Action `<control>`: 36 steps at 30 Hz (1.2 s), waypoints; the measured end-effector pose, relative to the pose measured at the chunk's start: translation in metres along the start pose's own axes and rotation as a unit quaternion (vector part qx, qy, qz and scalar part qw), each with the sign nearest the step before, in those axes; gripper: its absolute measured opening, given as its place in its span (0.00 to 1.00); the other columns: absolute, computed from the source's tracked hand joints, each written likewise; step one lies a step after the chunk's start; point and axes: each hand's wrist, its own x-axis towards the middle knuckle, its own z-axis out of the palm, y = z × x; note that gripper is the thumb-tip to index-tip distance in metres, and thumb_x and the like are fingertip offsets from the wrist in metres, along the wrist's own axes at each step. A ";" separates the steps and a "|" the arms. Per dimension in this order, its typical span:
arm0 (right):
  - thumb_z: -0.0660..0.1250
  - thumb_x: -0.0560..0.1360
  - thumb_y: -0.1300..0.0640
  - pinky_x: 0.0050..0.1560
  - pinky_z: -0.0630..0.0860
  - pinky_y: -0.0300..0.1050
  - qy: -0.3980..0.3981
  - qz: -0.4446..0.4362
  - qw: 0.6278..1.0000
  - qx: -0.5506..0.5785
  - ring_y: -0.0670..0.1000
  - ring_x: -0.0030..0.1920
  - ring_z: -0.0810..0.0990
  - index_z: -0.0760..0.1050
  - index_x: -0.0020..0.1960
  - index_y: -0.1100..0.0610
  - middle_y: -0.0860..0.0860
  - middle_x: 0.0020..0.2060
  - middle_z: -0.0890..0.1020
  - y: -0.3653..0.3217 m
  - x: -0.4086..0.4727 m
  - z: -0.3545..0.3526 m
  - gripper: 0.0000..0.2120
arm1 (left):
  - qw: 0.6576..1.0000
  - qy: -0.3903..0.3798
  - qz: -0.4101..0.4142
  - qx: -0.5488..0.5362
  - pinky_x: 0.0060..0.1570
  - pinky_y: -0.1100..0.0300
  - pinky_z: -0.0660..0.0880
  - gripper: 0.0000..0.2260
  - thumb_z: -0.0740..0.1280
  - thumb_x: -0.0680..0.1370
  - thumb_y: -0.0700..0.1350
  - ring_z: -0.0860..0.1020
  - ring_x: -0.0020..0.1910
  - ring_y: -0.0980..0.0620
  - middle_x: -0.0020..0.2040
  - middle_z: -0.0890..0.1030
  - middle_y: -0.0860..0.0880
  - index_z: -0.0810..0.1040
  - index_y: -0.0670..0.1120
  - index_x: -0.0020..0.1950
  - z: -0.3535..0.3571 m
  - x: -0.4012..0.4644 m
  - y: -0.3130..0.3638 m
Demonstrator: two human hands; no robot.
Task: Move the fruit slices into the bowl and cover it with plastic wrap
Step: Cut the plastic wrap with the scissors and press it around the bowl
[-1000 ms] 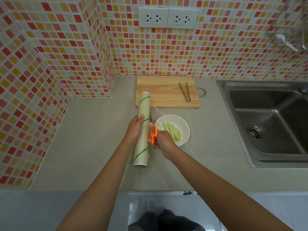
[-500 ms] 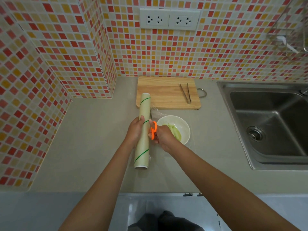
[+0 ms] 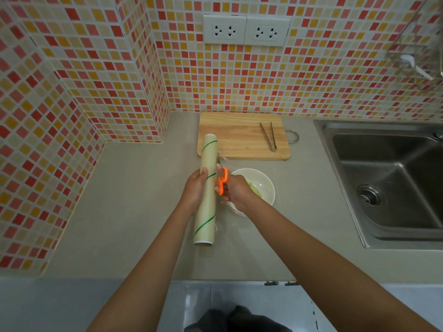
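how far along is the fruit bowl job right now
Done: pale green fruit slices sit in the white bowl. In hand: left hand holds the plastic wrap roll while right hand works orange-handled scissors beside it. Left: freeing the sheet and sealing it over the bowl.

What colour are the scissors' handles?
Orange. The scissors are gripped in the right hand; head view shows them.

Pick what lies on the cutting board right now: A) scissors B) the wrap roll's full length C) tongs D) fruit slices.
C: metal tongs lie on the cutting board; the scissors are in the right hand.
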 end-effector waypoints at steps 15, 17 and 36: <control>0.66 0.72 0.37 0.26 0.63 0.39 -0.012 0.015 0.999 0.033 0.49 0.26 0.70 0.69 0.32 0.55 0.54 0.27 0.75 -0.002 -0.001 0.000 0.23 | 1.000 0.010 -0.002 -0.022 0.53 0.45 0.76 0.18 0.55 0.83 0.49 0.79 0.47 0.42 0.50 0.81 0.35 0.77 0.38 0.60 -0.001 0.002 0.002; 0.66 0.72 0.37 0.25 0.62 0.37 -0.016 0.012 0.999 0.033 0.49 0.25 0.71 0.69 0.33 0.55 0.54 0.27 0.75 0.001 -0.002 -0.001 0.22 | 1.000 0.010 -0.004 -0.024 0.55 0.43 0.76 0.18 0.55 0.83 0.50 0.79 0.48 0.41 0.52 0.81 0.35 0.77 0.38 0.61 -0.001 0.002 0.003; 0.66 0.72 0.38 0.28 0.60 0.41 -0.027 -0.013 0.999 0.029 0.49 0.27 0.68 0.69 0.36 0.54 0.54 0.28 0.74 -0.013 0.010 -0.002 0.21 | 1.000 0.002 0.001 -0.018 0.49 0.48 0.76 0.16 0.55 0.83 0.50 0.79 0.43 0.43 0.47 0.81 0.38 0.78 0.41 0.54 0.000 -0.003 0.001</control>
